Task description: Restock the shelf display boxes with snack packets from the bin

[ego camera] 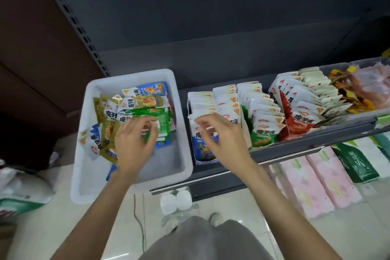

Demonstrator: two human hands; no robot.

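Head view: green packet point(162, 125) under left fingers point(147, 133).

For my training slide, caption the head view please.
Left hand picks at packets in the white bin; right hand tends the blue display box.

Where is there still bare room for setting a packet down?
The white bin's floor is bare along its near right side, between the left hand and the wall. The shelf boxes are crowded; the blue box under the right hand looks packed.
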